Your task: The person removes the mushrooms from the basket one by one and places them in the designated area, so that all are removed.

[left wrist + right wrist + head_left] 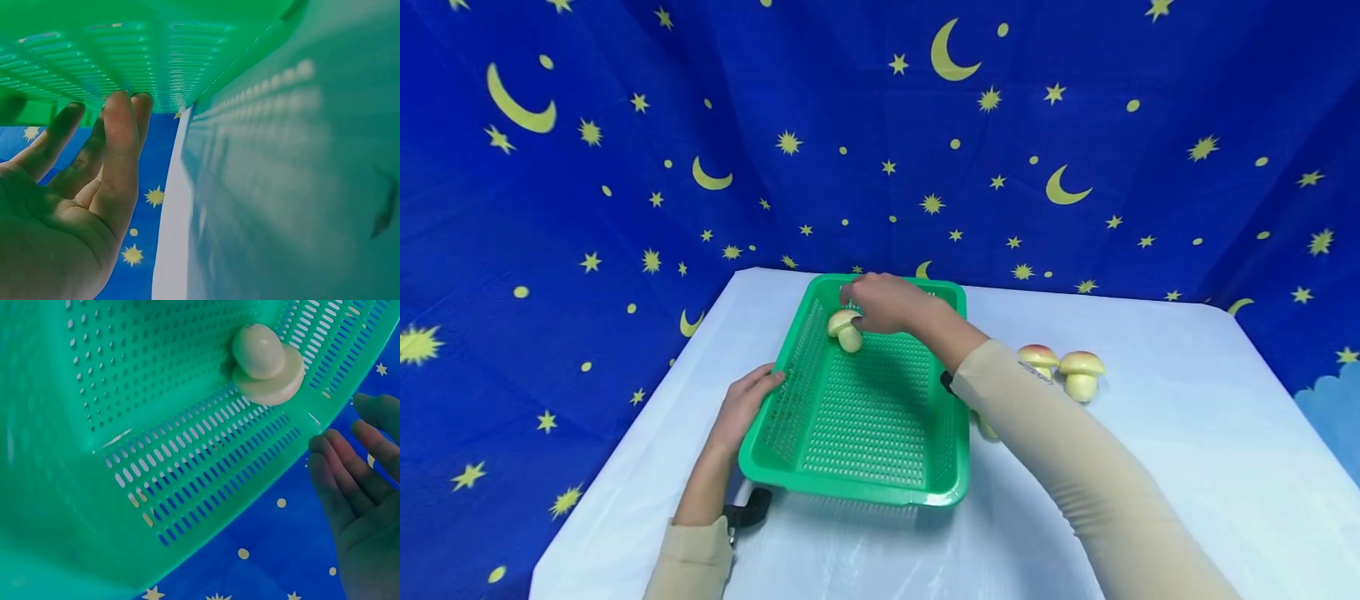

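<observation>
A green plastic basket (865, 492) with slotted walls stands tilted over the white table. My left hand (745, 412) holds its left rim, the thumb over the edge; in the left wrist view the fingers (122, 134) reach to the outer wall. A toy mushroom (848, 332) with a pale stem and yellowish cap lies inside, in the far left corner. My right hand (887, 302) hovers over that corner, close to the mushroom. In the right wrist view its loosely bent fingers (350, 469) hold nothing, and the mushroom (269, 365) lies apart from them.
Two more toy mushrooms stand right of the basket: one with a reddish cap (1038, 357) and one with a yellow cap (1082, 373). Another yellowish piece (988, 428) is mostly hidden under my right forearm. A blue star-and-moon cloth (880, 108) hangs behind the white table (1187, 400).
</observation>
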A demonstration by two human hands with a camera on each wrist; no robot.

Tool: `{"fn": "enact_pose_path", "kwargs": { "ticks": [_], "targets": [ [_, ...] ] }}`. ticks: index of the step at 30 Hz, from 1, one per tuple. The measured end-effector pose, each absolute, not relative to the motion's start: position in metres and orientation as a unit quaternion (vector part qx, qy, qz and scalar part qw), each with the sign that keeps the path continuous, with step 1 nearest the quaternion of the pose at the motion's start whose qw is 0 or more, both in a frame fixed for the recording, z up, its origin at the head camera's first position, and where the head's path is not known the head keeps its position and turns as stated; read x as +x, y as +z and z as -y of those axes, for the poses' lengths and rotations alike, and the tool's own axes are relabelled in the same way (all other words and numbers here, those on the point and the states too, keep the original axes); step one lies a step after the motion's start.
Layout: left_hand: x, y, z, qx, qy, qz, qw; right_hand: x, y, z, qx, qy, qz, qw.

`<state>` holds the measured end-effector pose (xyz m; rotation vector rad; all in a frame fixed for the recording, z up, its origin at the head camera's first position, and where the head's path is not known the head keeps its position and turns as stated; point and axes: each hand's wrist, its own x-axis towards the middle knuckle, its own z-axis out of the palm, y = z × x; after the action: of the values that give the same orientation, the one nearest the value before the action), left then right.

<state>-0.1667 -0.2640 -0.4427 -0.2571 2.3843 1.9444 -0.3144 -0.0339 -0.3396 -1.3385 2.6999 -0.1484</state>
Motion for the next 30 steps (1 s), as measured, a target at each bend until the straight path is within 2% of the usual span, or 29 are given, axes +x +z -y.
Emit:
{"fn": "enact_pose_path", "kwargs": {
  "ticks": [22, 30],
  "targets": [
    [-0.169, -0.442, 0.267, -0.075, 0.626, -0.776, 0.024, -0.324, -0.370, 0.057, -0.401, -0.079, -0.909, 0.078],
    [-0.171, -0.445, 0.266, -0.074, 0.629, -0.773, 0.032, -0.326, -0.380, 0.060, -0.387, -0.068, -0.918, 0.057]
  ]
}}
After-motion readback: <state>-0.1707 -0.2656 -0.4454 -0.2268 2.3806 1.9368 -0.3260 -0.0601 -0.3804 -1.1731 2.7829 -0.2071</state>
